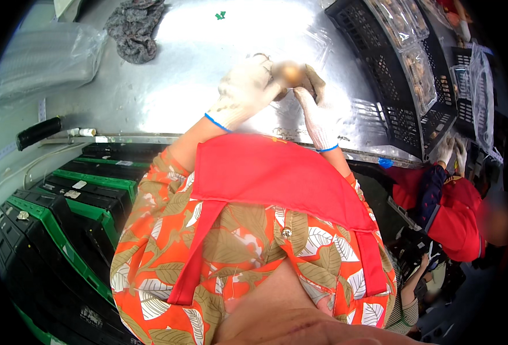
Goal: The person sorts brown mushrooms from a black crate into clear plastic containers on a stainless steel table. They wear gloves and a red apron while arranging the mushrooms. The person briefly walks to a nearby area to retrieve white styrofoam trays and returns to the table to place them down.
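Over the shiny metal table (pixel 179 98), both of my hands meet around a small round orange-brown thing (pixel 290 73). It is blurred, so its kind does not show. My left hand (pixel 245 86), in a soiled white knit glove with a blue cuff edge, grips it from the left, fingers curled. On the other side my right hand (pixel 316 106), gloved the same way, closes on it with bent, dirt-darkened fingers. The gloves hide part of the thing.
A black plastic crate (pixel 374 63) with clear packs (pixel 418 75) of small brownish items stands at right. A dark grey rag (pixel 133 29) and green scraps (pixel 220 15) lie on the table. Black-and-green crates (pixel 64 213) fill the lower left. Co-workers in red (pixel 461 213) are at right.
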`<act>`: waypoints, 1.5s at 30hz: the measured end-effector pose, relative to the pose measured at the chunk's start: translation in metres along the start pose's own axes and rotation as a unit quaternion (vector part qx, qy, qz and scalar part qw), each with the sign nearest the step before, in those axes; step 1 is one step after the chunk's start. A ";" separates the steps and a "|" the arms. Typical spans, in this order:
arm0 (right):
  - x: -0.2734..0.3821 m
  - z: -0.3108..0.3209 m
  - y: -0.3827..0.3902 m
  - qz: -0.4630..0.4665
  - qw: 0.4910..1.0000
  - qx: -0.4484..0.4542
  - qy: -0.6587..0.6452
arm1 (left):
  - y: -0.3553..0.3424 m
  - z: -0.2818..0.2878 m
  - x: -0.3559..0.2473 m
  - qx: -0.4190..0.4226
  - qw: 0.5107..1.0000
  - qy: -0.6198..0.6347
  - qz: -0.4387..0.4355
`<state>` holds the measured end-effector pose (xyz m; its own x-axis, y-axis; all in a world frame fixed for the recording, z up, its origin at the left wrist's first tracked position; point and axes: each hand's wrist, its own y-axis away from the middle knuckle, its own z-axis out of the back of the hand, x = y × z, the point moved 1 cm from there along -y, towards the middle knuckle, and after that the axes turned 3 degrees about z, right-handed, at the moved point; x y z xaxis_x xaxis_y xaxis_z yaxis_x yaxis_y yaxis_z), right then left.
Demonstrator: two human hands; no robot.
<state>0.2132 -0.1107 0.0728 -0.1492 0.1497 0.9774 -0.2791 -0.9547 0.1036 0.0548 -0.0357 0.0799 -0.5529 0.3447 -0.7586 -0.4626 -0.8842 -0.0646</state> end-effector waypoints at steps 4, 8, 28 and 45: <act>-0.003 -0.001 -0.002 -0.009 1.000 0.001 -0.009 | -0.003 -0.001 0.002 -0.022 0.996 -0.051 -0.076; -0.015 -0.002 -0.009 -0.021 0.999 -0.024 -0.001 | -0.006 -0.002 -0.002 0.143 0.984 -0.091 -0.052; -0.004 0.010 -0.028 0.060 0.964 -0.003 0.259 | 0.028 0.002 0.027 0.015 0.984 0.087 -0.152; -0.018 -0.012 -0.033 0.152 0.807 0.255 0.511 | 0.031 -0.003 0.040 0.025 0.957 0.282 0.066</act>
<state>0.2137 -0.0784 0.0493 -0.9141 -0.2249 0.3375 0.3045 -0.9302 0.2049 0.0201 -0.0497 0.0458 -0.1539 -0.0057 -0.9881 -0.4541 -0.8877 0.0758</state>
